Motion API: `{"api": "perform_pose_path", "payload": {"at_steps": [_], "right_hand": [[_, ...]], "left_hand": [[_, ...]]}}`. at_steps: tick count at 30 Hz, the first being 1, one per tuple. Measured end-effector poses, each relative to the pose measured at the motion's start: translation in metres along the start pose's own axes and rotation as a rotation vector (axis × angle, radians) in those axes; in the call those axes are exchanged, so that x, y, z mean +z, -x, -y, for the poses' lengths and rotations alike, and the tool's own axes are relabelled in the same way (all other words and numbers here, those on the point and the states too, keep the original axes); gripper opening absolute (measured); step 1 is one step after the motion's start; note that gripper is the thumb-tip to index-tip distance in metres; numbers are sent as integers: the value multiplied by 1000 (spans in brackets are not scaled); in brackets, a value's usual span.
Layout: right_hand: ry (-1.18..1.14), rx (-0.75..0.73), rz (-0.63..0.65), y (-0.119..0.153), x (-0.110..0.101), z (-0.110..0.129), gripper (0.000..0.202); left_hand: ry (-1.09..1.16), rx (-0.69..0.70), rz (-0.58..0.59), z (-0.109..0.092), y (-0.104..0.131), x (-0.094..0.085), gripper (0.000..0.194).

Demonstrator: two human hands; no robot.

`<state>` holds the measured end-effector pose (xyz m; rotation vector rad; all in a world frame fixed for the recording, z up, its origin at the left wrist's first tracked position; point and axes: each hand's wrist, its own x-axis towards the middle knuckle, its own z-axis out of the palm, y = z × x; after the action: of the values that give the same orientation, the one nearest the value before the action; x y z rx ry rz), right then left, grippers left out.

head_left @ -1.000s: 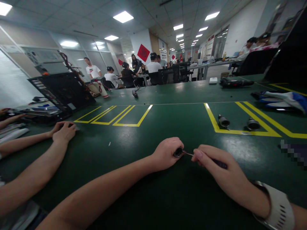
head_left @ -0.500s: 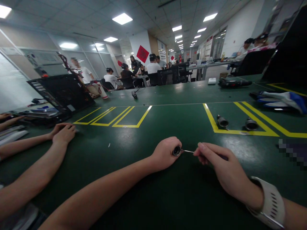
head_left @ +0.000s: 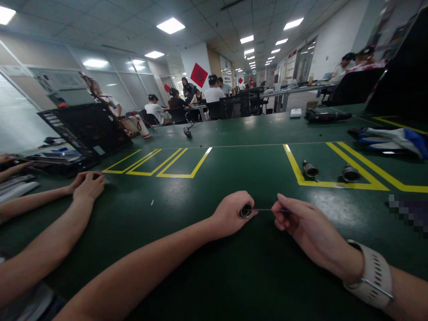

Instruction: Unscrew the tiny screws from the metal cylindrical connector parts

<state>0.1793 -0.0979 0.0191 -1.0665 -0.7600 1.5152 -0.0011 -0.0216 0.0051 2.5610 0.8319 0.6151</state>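
In the head view my left hand (head_left: 229,216) is closed around a round, dark metal connector (head_left: 246,211), its hollow end facing me. My right hand (head_left: 306,223), with a pale watch strap at the wrist, pinches a thin screwdriver (head_left: 265,209) between thumb and fingers. The shaft points left and its tip meets the connector's side by my left fingertips; the exact contact is too small to tell. Most of the screwdriver's handle is hidden in my right hand. Beyond it, two similar metal connectors (head_left: 310,169) lie apart by a yellow-taped corner.
The green table (head_left: 187,267) bears yellow tape outlines. A co-worker's hands (head_left: 88,185) rest at the left, near a black open case (head_left: 87,129). Blue-and-white gloves (head_left: 394,140), a black tool (head_left: 326,116) and a white box (head_left: 295,113) lie at the far right.
My right hand has turned about the screwdriver, fingers shifting and wrist tilting, and the shaft now lies more level. My left hand and the connector stay nearly in place.
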Motion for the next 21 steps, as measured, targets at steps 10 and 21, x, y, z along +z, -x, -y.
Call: {"api": "perform_pose_path", "payload": {"at_steps": [10, 21], "right_hand": [[-14, -36, -55, 0, 0, 0, 29], [109, -63, 25, 2, 2, -2, 31]], "left_hand": [[-9, -38, -26, -1, 0, 0, 13], [31, -83, -54, 1, -1, 1, 14]]}}
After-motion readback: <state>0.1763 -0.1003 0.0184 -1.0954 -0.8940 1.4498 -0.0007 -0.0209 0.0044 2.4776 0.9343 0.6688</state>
